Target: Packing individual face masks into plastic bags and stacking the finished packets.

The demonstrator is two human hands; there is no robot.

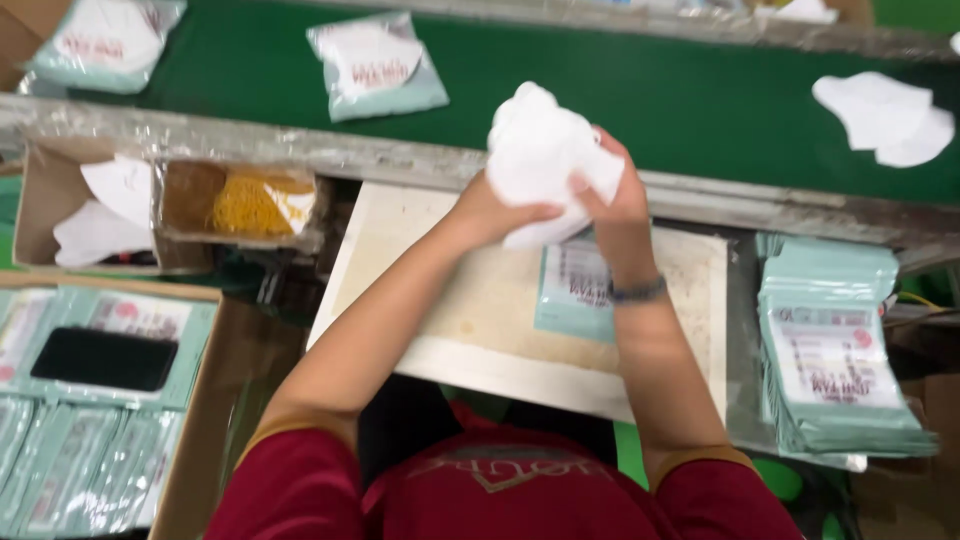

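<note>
From the head view, both hands are raised over the table (400,230), a pale board set against a green conveyor belt (640,90). The left hand (490,210) and the right hand (610,185) together grip a bundle of white cloth pieces (540,150), the fingers of each clenched around it from either side, so the bundle hangs in the air above the board and just short of the belt's edge. Under the hands lies a single flat mint-green pouch (570,290) on the board, seemingly unfilled. To the right a thick stack of the same empty pouches (830,360) waits, which suggests much packing is left. On the belt sit two filled pouches (375,65), each with white cloth inside, so some units look done; a couple of loose white cloth pieces (880,115) lie unbagged further along to the right. At the left, a cardboard box (45,200) holds more white pieces, a small box of yellow rubber bands (250,200) stands beside it, and a carton of pouches with a dark phone (105,358) on top sits lower down. Judged from this, the current bundle is gathered but not yet bagged.
</note>
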